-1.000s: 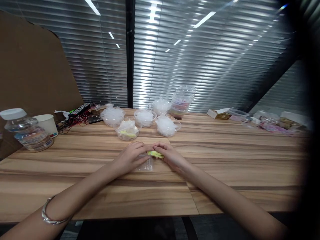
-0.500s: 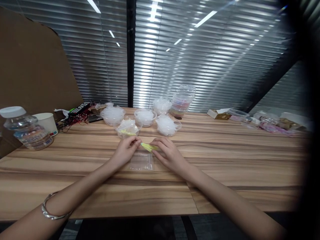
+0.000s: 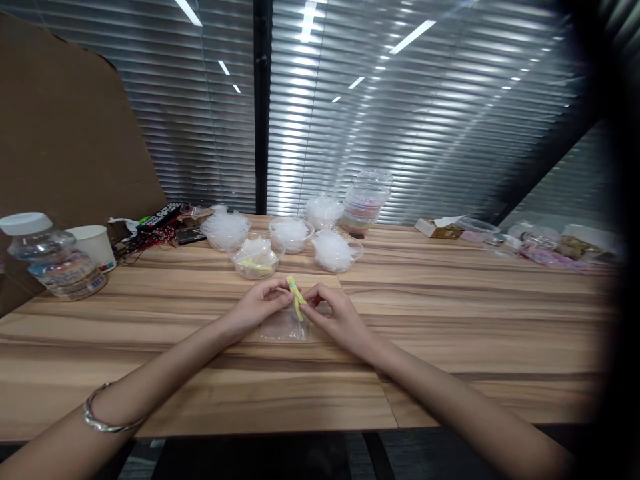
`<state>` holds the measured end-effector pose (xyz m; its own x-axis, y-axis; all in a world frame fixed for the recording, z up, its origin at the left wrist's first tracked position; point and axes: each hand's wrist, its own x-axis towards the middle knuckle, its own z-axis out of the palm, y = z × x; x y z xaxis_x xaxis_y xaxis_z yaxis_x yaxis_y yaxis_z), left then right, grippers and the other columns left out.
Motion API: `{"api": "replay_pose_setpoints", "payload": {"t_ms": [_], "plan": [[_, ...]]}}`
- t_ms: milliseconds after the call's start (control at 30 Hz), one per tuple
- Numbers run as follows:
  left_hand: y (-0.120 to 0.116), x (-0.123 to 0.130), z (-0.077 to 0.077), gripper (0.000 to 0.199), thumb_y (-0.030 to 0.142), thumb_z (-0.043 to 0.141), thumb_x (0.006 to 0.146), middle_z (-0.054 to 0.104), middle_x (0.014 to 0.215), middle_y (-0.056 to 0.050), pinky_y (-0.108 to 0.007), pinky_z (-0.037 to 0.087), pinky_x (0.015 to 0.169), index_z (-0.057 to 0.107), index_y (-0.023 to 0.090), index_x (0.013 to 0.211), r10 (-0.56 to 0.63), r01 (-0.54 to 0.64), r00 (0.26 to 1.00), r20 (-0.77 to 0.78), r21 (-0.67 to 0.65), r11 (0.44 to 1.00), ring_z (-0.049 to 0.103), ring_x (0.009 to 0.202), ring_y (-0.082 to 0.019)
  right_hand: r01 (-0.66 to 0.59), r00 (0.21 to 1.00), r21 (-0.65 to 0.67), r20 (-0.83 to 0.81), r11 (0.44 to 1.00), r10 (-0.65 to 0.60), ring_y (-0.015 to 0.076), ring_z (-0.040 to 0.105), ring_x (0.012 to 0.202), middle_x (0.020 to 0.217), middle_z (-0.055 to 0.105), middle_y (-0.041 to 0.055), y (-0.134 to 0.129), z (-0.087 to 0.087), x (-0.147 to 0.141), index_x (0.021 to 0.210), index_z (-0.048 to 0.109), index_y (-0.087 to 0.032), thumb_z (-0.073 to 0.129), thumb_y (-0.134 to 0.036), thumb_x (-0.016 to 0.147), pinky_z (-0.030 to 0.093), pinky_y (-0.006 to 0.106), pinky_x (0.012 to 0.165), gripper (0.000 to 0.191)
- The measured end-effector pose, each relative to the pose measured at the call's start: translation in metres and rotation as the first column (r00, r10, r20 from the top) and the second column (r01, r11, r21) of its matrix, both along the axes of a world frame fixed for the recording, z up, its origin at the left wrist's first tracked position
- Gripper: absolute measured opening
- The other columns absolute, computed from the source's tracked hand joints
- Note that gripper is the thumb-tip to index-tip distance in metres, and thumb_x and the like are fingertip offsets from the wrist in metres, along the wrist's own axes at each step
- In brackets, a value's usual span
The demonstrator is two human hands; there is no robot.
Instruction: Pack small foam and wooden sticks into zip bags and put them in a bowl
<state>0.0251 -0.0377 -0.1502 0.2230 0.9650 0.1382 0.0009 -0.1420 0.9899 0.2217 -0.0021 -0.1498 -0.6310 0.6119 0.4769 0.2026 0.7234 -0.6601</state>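
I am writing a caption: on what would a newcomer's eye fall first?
Probably the bright yellow strip, pinched between the left hand and right hand near a clear bag on the wooden table. Next, clear bowls heaped with white material beyond the hands, and a silver bracelet on the left forearm.

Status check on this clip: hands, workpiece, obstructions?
Left hand and right hand both pinching yellow item. Clear plastic bag on table, just nearside. Bowl with yellow pieces just beyond left hand; nothing visibly blocking.
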Motion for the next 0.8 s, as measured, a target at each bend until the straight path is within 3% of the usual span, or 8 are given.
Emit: {"api": "replay_pose_setpoints", "payload": {"t_ms": [133,333,533,800], "plan": [[-0.0015,-0.0002,-0.0007,0.024,0.035,0.057,0.084,0.060,0.099,-0.007,-0.033,0.040,0.091,0.062,0.014,0.096,-0.045,0.046,0.999,0.015,-0.013,0.999,0.054,0.098,-0.020,-0.049,0.999,-0.053,-0.023,0.997,0.048,0.0127,0.058,0.075,0.082,0.063,0.0008,-0.0001,-0.0017,-0.0013,0.086,0.057,-0.019,0.053,-0.027,0.087,0.045,0.024,0.069,0.009],[-0.0005,0.0022,-0.0008,0.020,0.032,0.054,0.086,0.059,0.096,-0.005,-0.032,0.039,0.091,0.060,0.015,0.094,-0.103,0.118,0.981,0.164,-0.078,0.990,0.053,0.096,-0.017,-0.090,0.995,-0.143,-0.052,0.986,0.084,0.0126,0.058,0.079,0.085,0.063,0.0011,-0.0005,-0.0007,-0.0033,0.091,0.058,-0.019,0.050,-0.027,0.089,0.045,0.025,0.072,0.011],[-0.0020,0.0038,-0.0019,0.021,0.035,0.056,0.085,0.058,0.092,-0.004,-0.028,0.041,0.084,0.058,0.015,0.092,-0.073,0.107,0.977,0.203,-0.160,0.981,0.054,0.089,-0.015,-0.079,0.996,-0.144,-0.057,0.986,0.071,0.0141,0.058,0.081,0.087,0.062,0.0021,0.0009,0.0010,-0.0032,0.089,0.060,-0.018,0.052,-0.028,0.089,0.044,0.027,0.076,0.013],[-0.0034,0.0061,0.0032,0.024,0.037,0.055,0.083,0.059,0.087,-0.003,-0.025,0.040,0.075,0.057,0.014,0.086,-0.016,0.040,0.991,0.131,-0.182,0.982,0.054,0.083,-0.015,-0.161,0.985,-0.260,-0.107,0.952,0.137,0.0140,0.058,0.082,0.089,0.062,0.0034,-0.0004,0.0007,-0.0046,0.093,0.056,-0.018,0.048,-0.030,0.091,0.046,0.027,0.075,0.015]]}}
